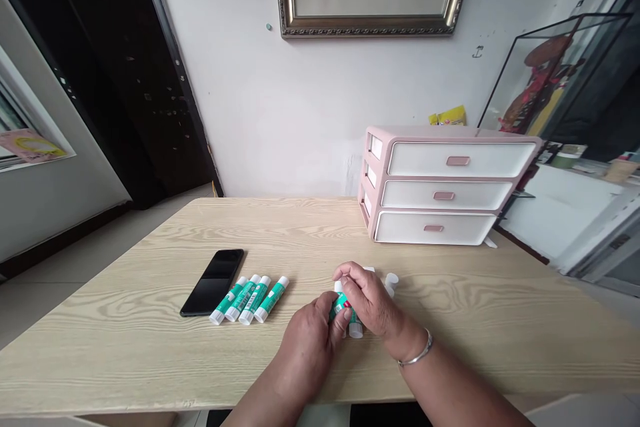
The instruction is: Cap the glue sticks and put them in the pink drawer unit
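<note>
My left hand [315, 333] is closed around a green and white glue stick [340, 303], which stands roughly upright over the table. The fingers of my right hand [367, 297], a silver bangle on that wrist, curl at the top of the same stick and partly hide it. Under my hands lies another glue stick [356, 329], mostly covered. Just right of my right hand are small white caps [391, 281]. To the left, several more green glue sticks [256, 297] lie slanted side by side, one slightly apart from the others.
A black phone [213, 282] lies left of the row of sticks on the wooden table [150, 347]. At the back right stands a pink and white drawer unit [445, 193], with a yellow packet [449, 115] behind its top. The wall bounds the table's far edge.
</note>
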Demonstrator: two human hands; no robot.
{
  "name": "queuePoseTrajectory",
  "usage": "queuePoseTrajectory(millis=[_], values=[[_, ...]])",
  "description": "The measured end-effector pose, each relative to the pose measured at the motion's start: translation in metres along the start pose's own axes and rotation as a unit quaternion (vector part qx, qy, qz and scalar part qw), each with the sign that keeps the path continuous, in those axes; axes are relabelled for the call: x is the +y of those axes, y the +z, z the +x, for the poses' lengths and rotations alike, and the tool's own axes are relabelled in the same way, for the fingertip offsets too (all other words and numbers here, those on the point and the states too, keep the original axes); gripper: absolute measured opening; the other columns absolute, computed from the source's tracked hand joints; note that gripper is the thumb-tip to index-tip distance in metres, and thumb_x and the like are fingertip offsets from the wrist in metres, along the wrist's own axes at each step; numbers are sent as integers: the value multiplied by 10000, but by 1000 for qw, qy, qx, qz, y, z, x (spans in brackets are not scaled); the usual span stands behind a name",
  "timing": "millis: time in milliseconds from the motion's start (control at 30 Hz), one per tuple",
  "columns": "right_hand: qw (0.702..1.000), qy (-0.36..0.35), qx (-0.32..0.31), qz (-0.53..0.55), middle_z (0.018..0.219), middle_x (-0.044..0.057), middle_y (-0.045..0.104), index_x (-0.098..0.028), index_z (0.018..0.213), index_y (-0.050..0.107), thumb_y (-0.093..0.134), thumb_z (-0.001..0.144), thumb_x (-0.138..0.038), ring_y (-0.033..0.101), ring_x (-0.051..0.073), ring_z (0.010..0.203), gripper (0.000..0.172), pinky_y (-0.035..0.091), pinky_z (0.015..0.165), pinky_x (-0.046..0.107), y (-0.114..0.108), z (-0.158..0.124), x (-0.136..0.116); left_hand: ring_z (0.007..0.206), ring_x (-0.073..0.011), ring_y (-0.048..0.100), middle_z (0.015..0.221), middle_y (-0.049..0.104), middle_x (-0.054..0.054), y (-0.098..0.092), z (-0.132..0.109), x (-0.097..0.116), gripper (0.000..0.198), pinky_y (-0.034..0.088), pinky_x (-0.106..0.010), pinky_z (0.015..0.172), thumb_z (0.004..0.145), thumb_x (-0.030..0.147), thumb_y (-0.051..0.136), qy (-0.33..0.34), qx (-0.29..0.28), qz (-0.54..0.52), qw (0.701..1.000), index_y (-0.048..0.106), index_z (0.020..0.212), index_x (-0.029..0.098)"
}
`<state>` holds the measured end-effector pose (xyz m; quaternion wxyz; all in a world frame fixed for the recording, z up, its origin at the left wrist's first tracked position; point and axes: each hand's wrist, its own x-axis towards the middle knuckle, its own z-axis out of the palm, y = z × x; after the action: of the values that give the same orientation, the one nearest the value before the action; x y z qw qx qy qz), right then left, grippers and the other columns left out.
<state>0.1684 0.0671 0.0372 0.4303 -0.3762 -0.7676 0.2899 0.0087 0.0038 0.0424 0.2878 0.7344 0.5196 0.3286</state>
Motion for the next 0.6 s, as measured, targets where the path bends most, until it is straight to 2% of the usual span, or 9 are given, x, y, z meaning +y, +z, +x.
queuePoseTrajectory(millis=[133, 267, 333, 500, 600], values=[[999, 23, -6, 35, 609, -35, 525, -218, 938, 670, 419, 889, -205, 505, 147, 608, 256, 415, 593, 258, 2, -2, 0, 764, -172, 574, 838, 674, -29, -2, -4, 3, 462, 422, -266, 708, 1017, 576, 422, -15, -31, -138, 990, 657, 1009, 179], [998, 26, -21, 54, 568, -45, 482, -213, 857, 658, 424, 851, -196, 453, 132, 562, 235, 387, 558, 244, 5, -3, 1, 602, -108, 400, 680, 519, 40, -1, -9, 0, 498, 330, -243, 589, 971, 646, 477, -74, -59, -226, 969, 609, 878, 174], [998, 12, -27, 56, 573, -43, 490, -208, 837, 646, 432, 842, -187, 441, 126, 558, 215, 378, 550, 238, 7, -3, 2, 539, -83, 307, 621, 434, 73, 3, -12, -4, 500, 264, -235, 528, 942, 676, 509, -110, -73, -288, 948, 557, 840, 188], [997, -6, -43, 69, 590, -47, 504, -207, 781, 609, 431, 845, -172, 444, 108, 549, 193, 386, 545, 224, 8, -4, 3, 471, -63, 161, 548, 334, 116, 13, -16, -11, 484, 110, -229, 433, 887, 693, 593, -178, -98, -455, 867, 487, 851, 222], [994, 1, -59, 95, 549, -58, 506, -211, 787, 603, 427, 849, -179, 477, 102, 499, 189, 389, 502, 210, 6, -4, 0, 463, -54, 140, 540, 329, 119, 13, -19, -10, 481, 92, -219, 421, 879, 684, 616, -194, -100, -474, 853, 510, 877, 215]])
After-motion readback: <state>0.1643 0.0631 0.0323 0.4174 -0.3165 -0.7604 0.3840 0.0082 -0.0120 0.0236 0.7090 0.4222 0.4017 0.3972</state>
